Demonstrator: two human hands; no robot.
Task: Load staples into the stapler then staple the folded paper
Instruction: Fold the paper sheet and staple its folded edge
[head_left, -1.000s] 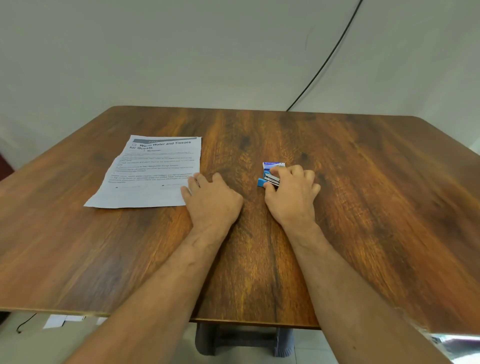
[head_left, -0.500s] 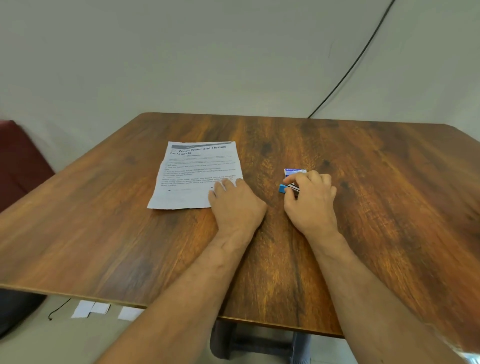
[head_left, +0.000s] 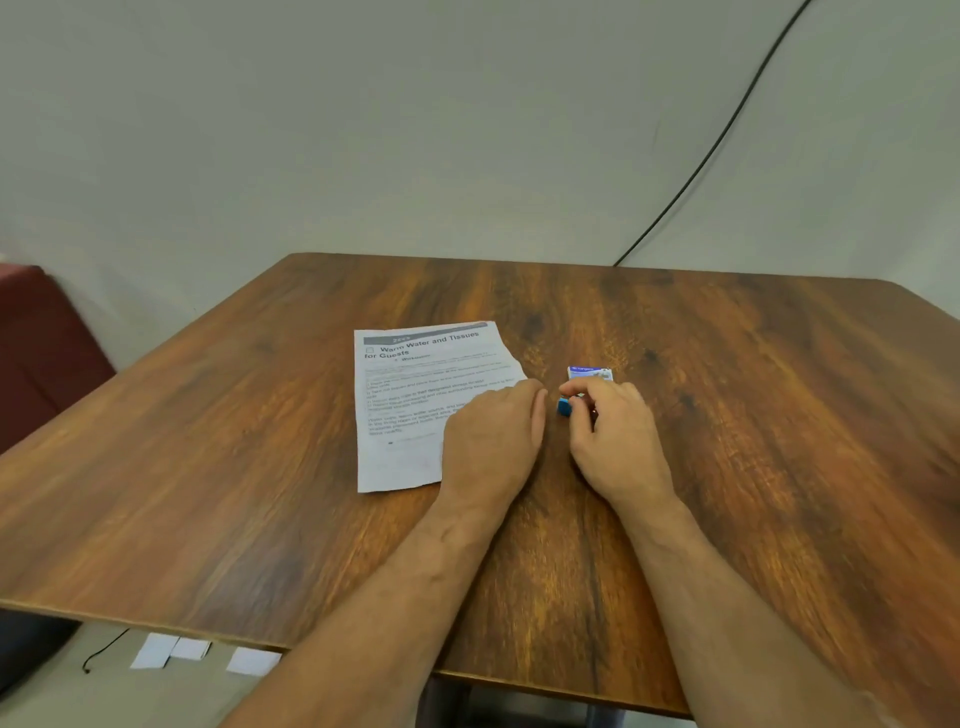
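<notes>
Blue stapler (head_left: 564, 406): small, lying on wooden surface (head_left: 779, 415), mostly covered by right hand (head_left: 613, 436); only one blue end showing past fingertips. Right hand fingers curled round it, thumb and forefinger pinching near exposed end; grip tighter and more raised than half a second earlier, when same hand lay flatter over it. Whether lifted clear of surface: cannot tell.

Staple box (head_left: 589, 373): white and purple, just beyond right hand, touching or nearly touching knuckles; closed as far as visible.

Printed paper (head_left: 415, 395): single sheet, headed "Warm Water and Tissues for Guests", flat on surface, left of stapler. Appears unfolded or once folded; not distinguishable. Sheet angle and place in view differ from earlier views, largely through head turning left.

Left hand (head_left: 493, 441): palm down, fingers relaxed and straight, resting on near right corner of paper, holding nothing; now closer to right hand, thumb edge just beside stapler end.

Judgement: loading step only beginning; stapler being taken up, box unopened, no staples out, stapling not yet started.

Off surface: dark cable (head_left: 727, 130) on wall, white slips (head_left: 171, 649) on floor.
</notes>
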